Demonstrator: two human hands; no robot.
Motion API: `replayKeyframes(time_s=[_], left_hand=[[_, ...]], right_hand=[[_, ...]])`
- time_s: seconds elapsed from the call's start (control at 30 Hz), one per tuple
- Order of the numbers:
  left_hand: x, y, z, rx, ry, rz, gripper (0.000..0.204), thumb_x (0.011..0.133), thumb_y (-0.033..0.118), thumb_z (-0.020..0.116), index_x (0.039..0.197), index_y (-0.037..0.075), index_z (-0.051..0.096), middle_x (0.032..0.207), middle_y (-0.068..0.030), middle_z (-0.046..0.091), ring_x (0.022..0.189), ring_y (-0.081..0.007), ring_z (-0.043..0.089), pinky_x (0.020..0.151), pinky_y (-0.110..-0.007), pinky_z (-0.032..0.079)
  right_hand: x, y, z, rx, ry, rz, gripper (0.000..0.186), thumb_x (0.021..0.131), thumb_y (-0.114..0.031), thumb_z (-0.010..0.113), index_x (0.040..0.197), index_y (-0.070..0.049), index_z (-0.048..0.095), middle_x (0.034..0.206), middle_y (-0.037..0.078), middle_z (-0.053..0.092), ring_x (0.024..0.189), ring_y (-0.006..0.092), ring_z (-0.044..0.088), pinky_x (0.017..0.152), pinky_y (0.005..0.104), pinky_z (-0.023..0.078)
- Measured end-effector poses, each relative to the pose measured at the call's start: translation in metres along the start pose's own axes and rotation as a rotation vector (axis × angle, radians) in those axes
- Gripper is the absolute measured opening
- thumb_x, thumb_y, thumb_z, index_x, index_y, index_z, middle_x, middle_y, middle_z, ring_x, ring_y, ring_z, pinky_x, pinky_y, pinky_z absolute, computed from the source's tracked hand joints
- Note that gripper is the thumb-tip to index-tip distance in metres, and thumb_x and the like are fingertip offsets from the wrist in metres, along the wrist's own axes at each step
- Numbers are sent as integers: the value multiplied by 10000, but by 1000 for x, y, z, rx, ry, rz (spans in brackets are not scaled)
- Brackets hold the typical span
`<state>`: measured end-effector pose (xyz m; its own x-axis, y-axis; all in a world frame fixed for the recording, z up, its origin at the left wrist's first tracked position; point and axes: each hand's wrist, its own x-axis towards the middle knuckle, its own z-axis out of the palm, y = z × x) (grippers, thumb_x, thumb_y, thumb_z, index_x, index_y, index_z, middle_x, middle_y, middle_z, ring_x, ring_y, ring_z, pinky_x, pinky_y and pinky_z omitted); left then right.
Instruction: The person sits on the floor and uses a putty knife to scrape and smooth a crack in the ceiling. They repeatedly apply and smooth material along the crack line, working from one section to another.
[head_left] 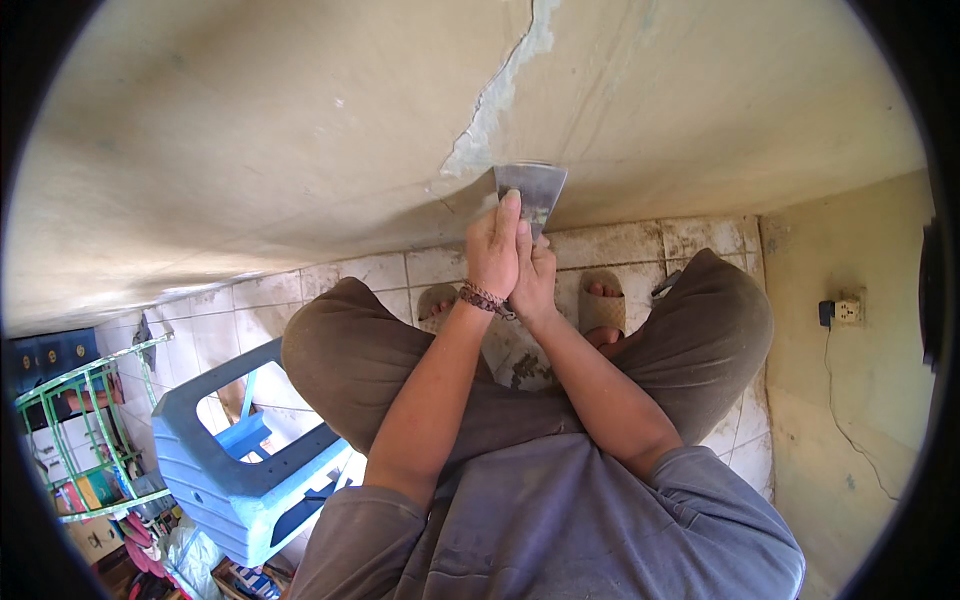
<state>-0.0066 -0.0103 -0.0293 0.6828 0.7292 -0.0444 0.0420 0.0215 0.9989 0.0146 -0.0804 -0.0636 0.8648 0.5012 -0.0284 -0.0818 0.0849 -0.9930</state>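
A wide metal putty knife (532,183) points away from me, its broad blade edge at the beige wall (300,120). My left hand (492,250), with a dark beaded bracelet at the wrist, is closed on it, the thumb lying along the tool. Pressed close beside it, my right hand (537,280) is closed around the handle too; the handle is mostly hidden by my fingers. Just left of the blade, a pale patch of filler or bared plaster (490,125) runs up the wall along a jagged crack.
At the left a blue plastic step stool (220,470) rests on the white tiled floor (270,290). Beyond it are a green metal rack (90,430) and mixed household items. A black plug with a cable sits in a wall socket (850,308) at the right. My knees and sandals are below my arms.
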Motion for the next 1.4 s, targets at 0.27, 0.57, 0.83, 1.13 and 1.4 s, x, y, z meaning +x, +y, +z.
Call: replayKeyframes(time_s=[0.27, 0.57, 0.83, 1.13, 1.4], left_hand=[[0, 6, 0, -106, -38, -6, 501, 1025, 407, 433, 858, -15, 645, 717, -83, 648, 630, -154, 627, 584, -280, 506], [1, 6, 1, -59, 8, -20, 518, 1023, 415, 434, 836, -18, 651, 705, -77, 641, 616, -148, 618, 562, -283, 500], [1, 4, 3, -83, 6, 31, 501, 1026, 399, 438, 824, -15, 634, 693, -70, 634, 614, -155, 621, 557, -288, 503], [3, 5, 0, -127, -42, -2, 490, 1025, 395, 443, 834, -10, 642, 701, -64, 632, 621, -142, 620, 529, -275, 477], [3, -3, 0, -103, -33, -1, 482, 1023, 393, 453, 851, -17, 640, 739, -68, 642, 616, -139, 603, 564, -264, 490]], right_hand=[[3, 2, 4, -32, 9, 22, 415, 1038, -302, 446, 877, 49, 598, 799, 94, 624, 742, 146, 550, 685, 316, 464], [4, -6, 9, 48, 29, -57, 430, 1039, -295, 446, 863, 65, 602, 788, 101, 618, 748, 145, 540, 694, 319, 461], [-1, -2, 9, 8, 88, -14, 433, 1034, -309, 461, 874, 57, 628, 767, 106, 617, 739, 167, 541, 712, 317, 465], [2, -1, 4, -27, -17, -21, 422, 1038, -294, 448, 871, 51, 624, 819, 118, 647, 755, 181, 585, 714, 330, 468], [-2, 6, 4, 17, 39, 27, 420, 1037, -294, 451, 889, 56, 627, 809, 113, 638, 773, 168, 572, 722, 324, 462]])
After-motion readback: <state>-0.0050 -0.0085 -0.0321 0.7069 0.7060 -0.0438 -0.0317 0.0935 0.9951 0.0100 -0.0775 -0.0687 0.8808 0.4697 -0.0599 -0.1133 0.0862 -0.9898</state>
